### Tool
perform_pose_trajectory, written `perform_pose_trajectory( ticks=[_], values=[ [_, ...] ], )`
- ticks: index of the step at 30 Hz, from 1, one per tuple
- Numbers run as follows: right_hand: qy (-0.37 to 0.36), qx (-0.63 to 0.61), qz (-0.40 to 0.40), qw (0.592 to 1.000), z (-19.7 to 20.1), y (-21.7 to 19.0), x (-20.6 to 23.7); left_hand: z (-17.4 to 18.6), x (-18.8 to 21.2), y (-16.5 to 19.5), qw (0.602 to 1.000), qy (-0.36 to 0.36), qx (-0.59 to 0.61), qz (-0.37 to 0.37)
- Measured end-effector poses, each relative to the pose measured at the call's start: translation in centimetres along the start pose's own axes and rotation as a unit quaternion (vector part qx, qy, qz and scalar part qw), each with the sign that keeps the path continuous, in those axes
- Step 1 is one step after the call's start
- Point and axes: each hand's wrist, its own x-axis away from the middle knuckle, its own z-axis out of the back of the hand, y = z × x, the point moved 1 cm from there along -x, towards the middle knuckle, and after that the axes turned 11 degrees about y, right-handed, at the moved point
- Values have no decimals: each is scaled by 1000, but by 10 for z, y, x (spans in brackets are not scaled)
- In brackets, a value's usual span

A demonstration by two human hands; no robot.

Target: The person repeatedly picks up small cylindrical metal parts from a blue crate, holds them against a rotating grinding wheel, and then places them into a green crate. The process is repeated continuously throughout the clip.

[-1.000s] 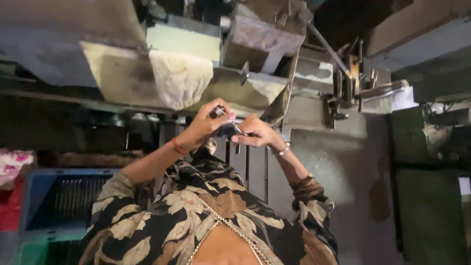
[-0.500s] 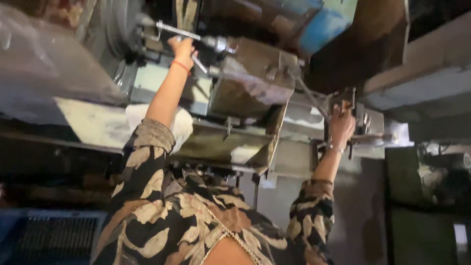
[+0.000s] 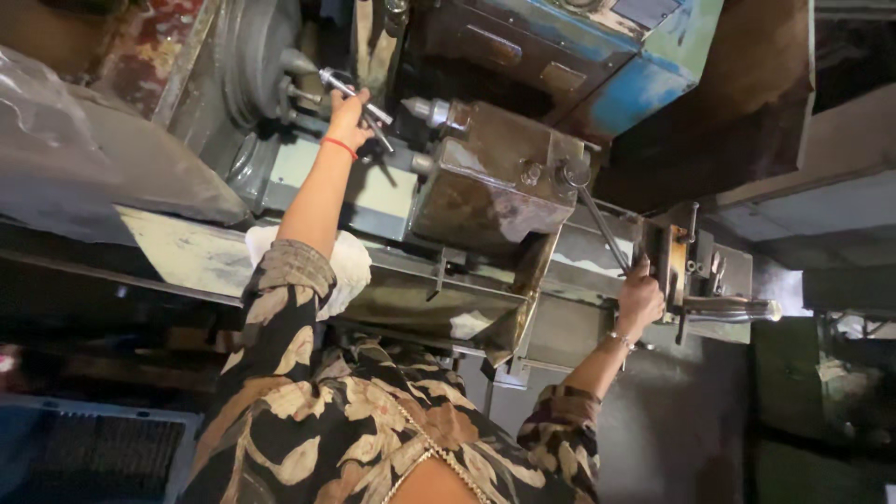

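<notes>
I face a metal lathe. My left hand, with a red thread round its wrist, is raised to the grey chuck and is closed on a slim T-shaped metal key held against the chuck. My right hand, with a thin bracelet on its wrist, grips the lower end of a long steel lever that hinges on the rusty brown tailstock. The tailstock's pointed centre faces the chuck, just right of my left hand.
A blue and brown machine housing stands behind the tailstock. A white cloth lies on the chip tray below the bed. A tool post with handles sits by my right hand. A blue crate is at the lower left.
A second ago both hands were together in front of my chest on the small tool. My left hand has since risen to the chuck with the key and my right has gone out to the lever.
</notes>
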Motion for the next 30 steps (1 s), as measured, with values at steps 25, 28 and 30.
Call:
perform_pose_trajectory(
  ticks=[25,28,30],
  values=[
    [-67,-28,12,997,-15,21,4,-9,-13,-2,958,-3,263,-115],
    [-17,-166,86,982,-11,23,-4,-9,-19,-5,958,5,268,-105],
    [26,-222,68,972,-6,32,-10,-10,-24,-6,960,45,257,-104]
  ],
)
